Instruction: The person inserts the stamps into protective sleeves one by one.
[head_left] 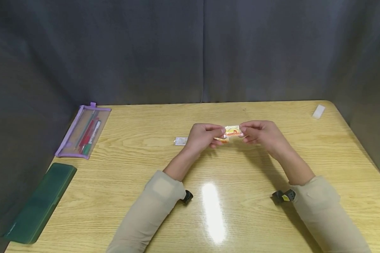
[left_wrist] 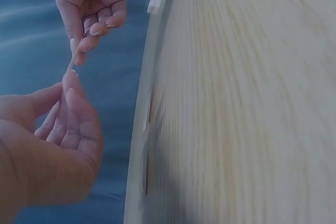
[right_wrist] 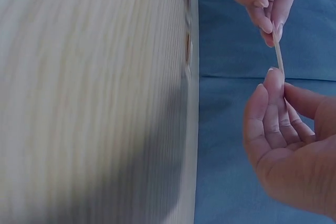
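Observation:
Both hands hold one small, flat yellow-and-orange packet [head_left: 232,131] level above the table. My left hand [head_left: 204,136] pinches its left end between thumb and fingers, while the right hand [head_left: 262,134] pinches the opposite end. From the side, in the right wrist view, the packet [right_wrist: 279,53] shows as a thin, stiff-looking edge between the fingertips. Below the hands a second yellow-and-orange packet [head_left: 223,140] lies on the table, partly hidden by the left fingers. A small whitish packet [head_left: 181,141] lies left of it, partly behind the left hand.
A mesh zip pouch [head_left: 73,135] with purple edging and several pens lies at the table's left edge. Nearer stands a dark green case [head_left: 42,203]. A small white block [head_left: 318,111] sits at the far right corner. Dark curtains [head_left: 202,52] enclose the wooden table [head_left: 247,218].

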A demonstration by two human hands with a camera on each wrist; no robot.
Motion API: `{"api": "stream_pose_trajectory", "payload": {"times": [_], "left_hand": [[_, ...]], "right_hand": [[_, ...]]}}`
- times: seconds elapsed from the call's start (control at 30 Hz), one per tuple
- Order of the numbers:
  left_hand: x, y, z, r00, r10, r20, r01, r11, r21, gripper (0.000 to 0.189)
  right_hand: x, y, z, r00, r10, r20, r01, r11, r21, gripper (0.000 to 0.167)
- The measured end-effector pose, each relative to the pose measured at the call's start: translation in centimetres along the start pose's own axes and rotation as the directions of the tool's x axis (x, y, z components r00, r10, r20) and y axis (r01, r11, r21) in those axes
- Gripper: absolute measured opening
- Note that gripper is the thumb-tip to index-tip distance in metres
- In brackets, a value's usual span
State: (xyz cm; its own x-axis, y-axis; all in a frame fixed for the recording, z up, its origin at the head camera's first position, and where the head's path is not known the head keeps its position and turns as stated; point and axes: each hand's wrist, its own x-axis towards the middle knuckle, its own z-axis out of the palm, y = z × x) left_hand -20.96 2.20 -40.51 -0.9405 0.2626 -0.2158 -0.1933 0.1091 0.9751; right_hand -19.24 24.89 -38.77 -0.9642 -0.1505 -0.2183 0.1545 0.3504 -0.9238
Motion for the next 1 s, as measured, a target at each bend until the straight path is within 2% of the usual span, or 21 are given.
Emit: {"api": "stream_pose_trajectory", "payload": {"times": [0.27, 0.4, 0.5, 0.57, 0.83, 1.0], "left_hand": [[0.7, -0.1, 1.2, 0.999, -0.033, 0.019, 0.034, 0.999, -0.012, 0.021], [0.9, -0.2, 1.8, 0.999, -0.043, -0.003, 0.043, 0.995, 0.085, 0.017], [0.9, -0.2, 2.2, 0.999, -0.046, -0.023, 0.05, 0.979, 0.197, 0.014], [1.0, -0.1, 2.5, 0.998, -0.053, -0.028, 0.058, 0.969, 0.24, 0.013], [1.9, -0.1, 3.6, 0.999, -0.023, -0.035, 0.032, 0.951, 0.307, 0.013], [2.3, -0.2, 4.0, 0.998, -0.035, -0.044, 0.048, 0.941, 0.336, 0.011]], "right_hand": [[0.0, 0.8, -1.2, 1.0, 0.017, 0.011, -0.017, 1.0, -0.024, 0.041], [0.0, 1.1, -1.6, 0.998, 0.039, 0.044, -0.038, 0.998, -0.044, 0.042], [0.0, 1.5, -1.9, 0.996, 0.058, 0.063, -0.054, 0.996, -0.067, 0.042], [0.0, 1.8, -2.1, 0.995, 0.069, 0.073, -0.063, 0.994, -0.085, 0.041], [0.5, 2.5, -3.3, 0.992, 0.106, 0.062, -0.098, 0.987, -0.126, 0.041], [0.8, 2.8, -3.7, 0.989, 0.13, 0.066, -0.122, 0.986, -0.118, 0.042]]}}
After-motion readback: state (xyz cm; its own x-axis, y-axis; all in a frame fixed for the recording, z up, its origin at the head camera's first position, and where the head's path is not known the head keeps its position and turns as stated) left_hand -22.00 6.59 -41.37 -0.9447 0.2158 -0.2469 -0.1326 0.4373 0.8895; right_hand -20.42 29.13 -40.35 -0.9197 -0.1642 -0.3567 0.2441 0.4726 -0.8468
